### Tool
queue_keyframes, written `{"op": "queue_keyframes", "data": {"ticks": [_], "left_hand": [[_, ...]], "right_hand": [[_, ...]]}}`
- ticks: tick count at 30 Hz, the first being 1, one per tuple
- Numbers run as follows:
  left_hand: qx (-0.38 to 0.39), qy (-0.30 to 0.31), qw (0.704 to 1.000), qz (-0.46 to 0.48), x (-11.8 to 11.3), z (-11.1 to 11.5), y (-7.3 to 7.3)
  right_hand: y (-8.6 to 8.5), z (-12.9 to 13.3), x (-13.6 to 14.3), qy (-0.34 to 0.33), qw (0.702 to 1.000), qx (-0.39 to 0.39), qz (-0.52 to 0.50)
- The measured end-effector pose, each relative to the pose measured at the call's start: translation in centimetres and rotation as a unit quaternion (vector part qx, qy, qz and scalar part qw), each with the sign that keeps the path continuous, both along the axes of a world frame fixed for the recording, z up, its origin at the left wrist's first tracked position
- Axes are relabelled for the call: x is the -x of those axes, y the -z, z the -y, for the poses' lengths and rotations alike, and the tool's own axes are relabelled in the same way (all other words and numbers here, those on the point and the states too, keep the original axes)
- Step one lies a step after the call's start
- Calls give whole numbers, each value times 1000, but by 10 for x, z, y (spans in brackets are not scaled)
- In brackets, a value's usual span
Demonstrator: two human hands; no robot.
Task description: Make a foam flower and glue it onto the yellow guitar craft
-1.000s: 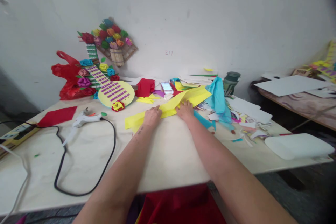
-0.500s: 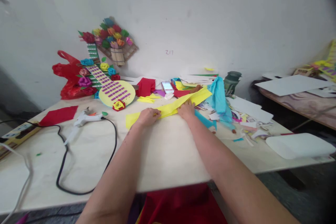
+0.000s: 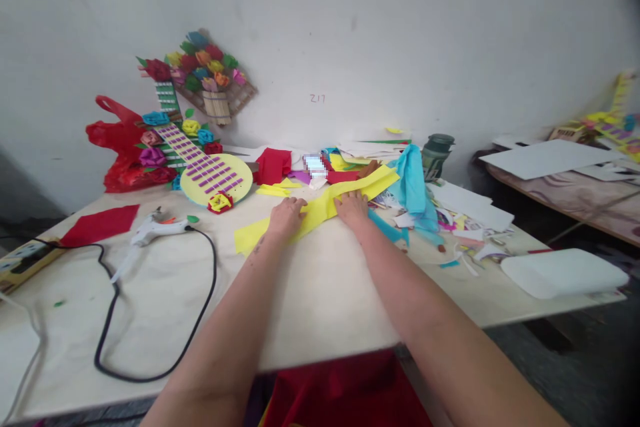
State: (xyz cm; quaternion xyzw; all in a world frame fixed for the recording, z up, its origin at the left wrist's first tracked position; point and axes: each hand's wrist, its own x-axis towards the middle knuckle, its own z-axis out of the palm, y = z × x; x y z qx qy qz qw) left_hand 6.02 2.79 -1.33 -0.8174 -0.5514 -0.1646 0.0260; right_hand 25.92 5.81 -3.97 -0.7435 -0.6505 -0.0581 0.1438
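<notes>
A long yellow paper strip (image 3: 320, 208) lies slantwise on the pale table, its left end nearer me and its right end resting toward the scraps. My left hand (image 3: 287, 217) is on its left part, fingers bent together at the strip's edge. My right hand (image 3: 351, 207) presses on the strip right of the middle, with its fingers spread over the paper. Blue paper (image 3: 413, 180) hangs in folds just beyond the strip's right end.
At the left are a white glue gun (image 3: 157, 228) with a looping black cord, a red paper sheet (image 3: 100, 225) and a power strip (image 3: 27, 263). A yellow paper guitar (image 3: 217, 179) stands behind. Right are scraps, a green bottle (image 3: 437, 155) and a white container (image 3: 565, 272).
My left hand has moved slightly right and up along the strip, with its fingers further over it. The whole view has shifted a little. My right hand stays on the paper.
</notes>
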Motion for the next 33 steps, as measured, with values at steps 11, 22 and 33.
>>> {"op": "queue_keyframes", "data": {"ticks": [11,22,33], "left_hand": [[94,105,988,70,2,-9,20],[130,104,984,56,2,-5,16],[122,136,983,14,6,-13,22]], "right_hand": [[-18,-6,-15,15,972,-65,-226],[-27,4,-10,149,896,-167,-383],[-25,12,-23,229,877,-149,-395]]}}
